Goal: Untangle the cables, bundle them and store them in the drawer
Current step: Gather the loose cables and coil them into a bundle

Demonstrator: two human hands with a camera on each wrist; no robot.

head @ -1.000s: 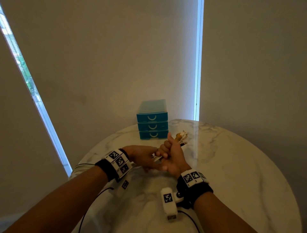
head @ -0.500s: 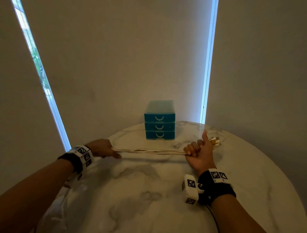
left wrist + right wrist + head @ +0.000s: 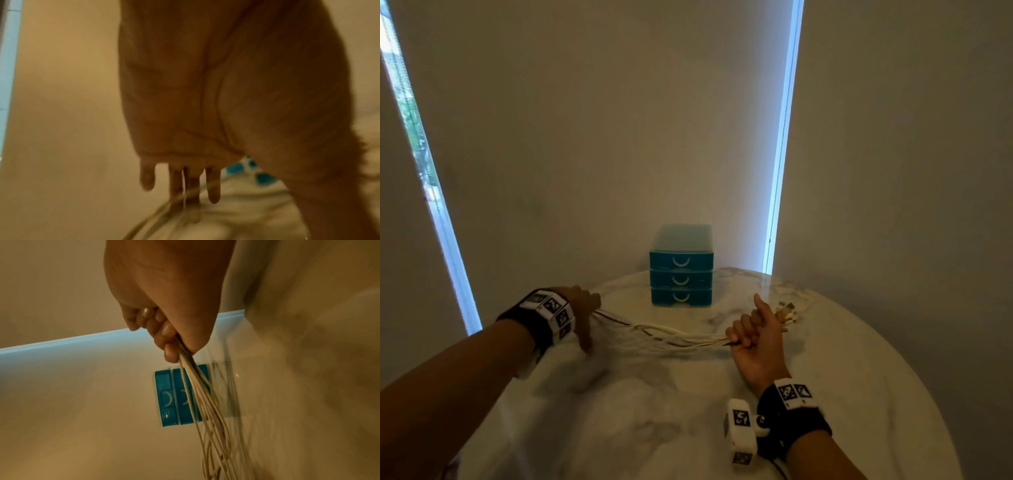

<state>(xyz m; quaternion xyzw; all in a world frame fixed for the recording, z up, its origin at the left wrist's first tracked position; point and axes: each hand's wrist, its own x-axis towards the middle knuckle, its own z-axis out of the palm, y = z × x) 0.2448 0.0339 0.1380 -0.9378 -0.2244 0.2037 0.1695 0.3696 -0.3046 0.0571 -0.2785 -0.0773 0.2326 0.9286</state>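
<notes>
Nearest the near edge of the counter (image 3: 688,428) there is only bare marble between the two forearms; a little farther in, the hands sit well apart, one toward the left edge, one right of centre; the right hand (image 3: 751,342) is fisted round the cables (image 3: 671,337), thumb up, with the plug ends (image 3: 786,313) fanning out past the fist toward the far right edge; the right wrist view shows the same thing, fingers (image 3: 164,331) curled tight and the pale strands streaming out below them; over on the left, the left hand (image 3: 582,308) hangs fingers-down at the other end of the run, and the strands reach it and seem to pass between its fingers (image 3: 212,186), which look fairly straight; that view is too blurred to say whether it pinches them or merely combs them; so the bundle's long axis lies left to right across the counter, sagging in the middle, several strands loosely side by side with a few crossings visible; farthest back, at the far edge, stands the drawer unit (image 3: 681,265), three teal drawers all shut, behind the middle of the span; the right hand looks slightly nearer it; my read is that folding or coiling the run comes before any reach for a drawer.
</notes>
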